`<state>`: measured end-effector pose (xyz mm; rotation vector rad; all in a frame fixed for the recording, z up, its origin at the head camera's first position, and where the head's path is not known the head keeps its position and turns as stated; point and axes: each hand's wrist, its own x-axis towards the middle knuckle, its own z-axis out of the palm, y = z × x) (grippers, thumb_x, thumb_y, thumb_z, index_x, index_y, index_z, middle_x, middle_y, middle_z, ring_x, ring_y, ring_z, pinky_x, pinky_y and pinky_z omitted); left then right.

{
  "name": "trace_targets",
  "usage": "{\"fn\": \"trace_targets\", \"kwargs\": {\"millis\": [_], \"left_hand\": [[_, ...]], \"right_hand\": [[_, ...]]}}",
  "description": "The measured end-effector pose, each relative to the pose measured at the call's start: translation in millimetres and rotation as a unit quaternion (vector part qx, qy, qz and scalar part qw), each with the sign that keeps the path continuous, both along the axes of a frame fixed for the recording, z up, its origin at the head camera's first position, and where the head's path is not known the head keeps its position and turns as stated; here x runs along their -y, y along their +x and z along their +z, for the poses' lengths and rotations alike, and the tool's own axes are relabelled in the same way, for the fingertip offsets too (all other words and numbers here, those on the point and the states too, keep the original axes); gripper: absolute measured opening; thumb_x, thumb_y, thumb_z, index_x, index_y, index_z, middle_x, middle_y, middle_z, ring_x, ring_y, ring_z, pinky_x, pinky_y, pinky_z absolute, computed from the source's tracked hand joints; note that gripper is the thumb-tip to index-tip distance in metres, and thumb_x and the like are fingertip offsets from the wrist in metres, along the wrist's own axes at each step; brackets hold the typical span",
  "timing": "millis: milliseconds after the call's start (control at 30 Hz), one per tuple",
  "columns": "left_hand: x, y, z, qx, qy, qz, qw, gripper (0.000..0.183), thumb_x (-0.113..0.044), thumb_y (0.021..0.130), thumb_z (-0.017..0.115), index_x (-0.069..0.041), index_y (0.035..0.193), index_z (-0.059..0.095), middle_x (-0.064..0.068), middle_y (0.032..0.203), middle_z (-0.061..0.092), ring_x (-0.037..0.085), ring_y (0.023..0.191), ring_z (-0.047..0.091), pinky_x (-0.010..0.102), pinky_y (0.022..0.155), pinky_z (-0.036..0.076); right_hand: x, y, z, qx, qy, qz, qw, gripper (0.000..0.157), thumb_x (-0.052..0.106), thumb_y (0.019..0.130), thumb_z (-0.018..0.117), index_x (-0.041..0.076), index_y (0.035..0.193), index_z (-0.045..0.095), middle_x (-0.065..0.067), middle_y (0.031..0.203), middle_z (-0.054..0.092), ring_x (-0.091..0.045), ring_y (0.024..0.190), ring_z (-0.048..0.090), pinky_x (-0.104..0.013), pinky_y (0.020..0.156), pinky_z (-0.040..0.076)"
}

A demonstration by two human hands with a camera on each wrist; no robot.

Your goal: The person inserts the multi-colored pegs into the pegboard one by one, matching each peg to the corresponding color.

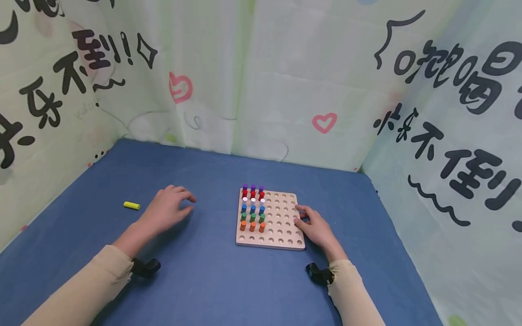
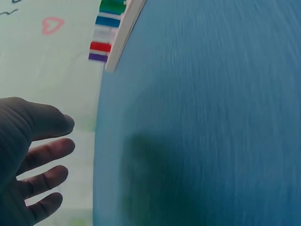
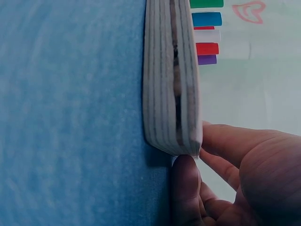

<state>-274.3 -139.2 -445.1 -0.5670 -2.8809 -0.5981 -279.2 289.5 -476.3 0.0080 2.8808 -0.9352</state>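
A light wooden pegboard [image 1: 281, 219] lies on the blue cloth, holding rows of purple, red, white, blue, green and orange pegs [image 1: 253, 226] in its left columns. My right hand [image 1: 316, 226] holds the board's right edge between thumb and fingers; the right wrist view shows the fingertips right at the corner of the layered wooden edge [image 3: 171, 84]. Left of the board, my left hand [image 1: 169, 208] hovers over the cloth with fingers apart and loosely bent, nothing in them. A yellow peg [image 1: 132, 205] lies on its side just left of that hand.
The blue cloth [image 1: 204, 280] covers the table and reaches back to a pale printed curtain [image 1: 281, 81] with black lettering and pink hearts. Curtain panels also stand close on the left and right sides. Each wrist wears a small black camera.
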Motion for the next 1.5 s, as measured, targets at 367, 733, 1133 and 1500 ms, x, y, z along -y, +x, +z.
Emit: {"fn": "trace_targets", "kwargs": {"millis": [367, 733, 1133, 1500], "left_hand": [[43, 7.4, -6.1, 0.054, -0.060, 0.024, 0.9965, 0.019, -0.005, 0.090, 0.070, -0.011, 0.108, 0.075, 0.018, 0.118, 0.067, 0.044, 0.107, 0.058, 0.065, 0.087, 0.045], [73, 8.2, -4.7, 0.057, -0.079, 0.069, 0.9928, 0.025, -0.010, 0.093, 0.069, -0.004, 0.118, 0.071, 0.028, 0.124, 0.060, 0.050, 0.109, 0.052, 0.066, 0.085, 0.042], [100, 4.6, -11.0, 0.103, -0.060, 0.110, 0.9867, 0.028, -0.001, 0.091, 0.062, 0.005, 0.118, 0.066, 0.036, 0.120, 0.054, 0.057, 0.110, 0.049, 0.061, 0.077, 0.047], [102, 1.2, -12.3, 0.095, -0.065, 0.107, 0.9876, 0.011, -0.004, 0.092, 0.065, 0.001, 0.102, 0.063, 0.022, 0.097, 0.058, 0.038, 0.085, 0.057, 0.050, 0.067, 0.048]], "right_hand": [[2, -1.7, -1.3, -0.005, 0.002, 0.002, 1.000, 0.052, 0.025, 0.103, 0.063, 0.013, 0.152, 0.050, -0.016, 0.129, 0.059, -0.023, 0.094, 0.058, -0.037, 0.080, 0.044], [-1, 0.1, 0.3, -0.008, 0.003, 0.002, 1.000, 0.051, 0.024, 0.104, 0.062, 0.013, 0.152, 0.051, -0.016, 0.130, 0.059, -0.024, 0.096, 0.059, -0.041, 0.082, 0.046], [-1, 0.9, 0.9, -0.005, -0.003, 0.001, 1.000, 0.051, 0.025, 0.104, 0.063, 0.014, 0.152, 0.051, -0.016, 0.131, 0.059, -0.024, 0.095, 0.058, -0.038, 0.081, 0.045], [-1, -0.3, 0.2, -0.002, -0.005, 0.002, 1.000, 0.051, 0.026, 0.104, 0.063, 0.014, 0.152, 0.051, -0.016, 0.131, 0.058, -0.024, 0.096, 0.058, -0.038, 0.082, 0.045]]}}
